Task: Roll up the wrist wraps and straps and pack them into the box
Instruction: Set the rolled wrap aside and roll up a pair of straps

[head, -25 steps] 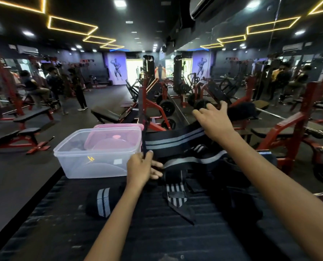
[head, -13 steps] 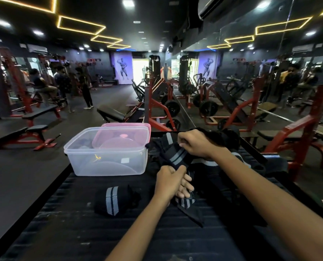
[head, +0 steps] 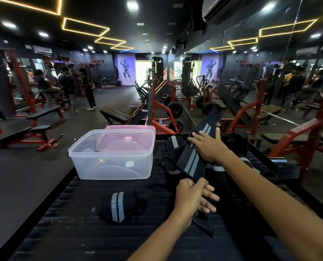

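A black wrist wrap with grey stripes (head: 191, 161) stretches diagonally over the black mat (head: 77, 228). My left hand (head: 192, 196) grips its near end. My right hand (head: 209, 146) lies on the wrap farther up with straight, spread fingers. The wrap's far end sticks up past my right hand. A rolled black wrap with a grey stripe (head: 119, 208) lies on the mat in front of the clear plastic box (head: 111, 166). More black wraps and straps (head: 174, 146) lie heaped right of the box, partly hidden by my hands.
A pink lid (head: 130, 129) leans inside the box at its back. The mat's left edge drops to the gym floor. Red benches and machines stand beyond, with several people at the far left. A mirror wall runs along the right.
My right hand has opened and slid up along the wrap, pulling it out straight. My left hand came nearer to me with the wrap's end in it.
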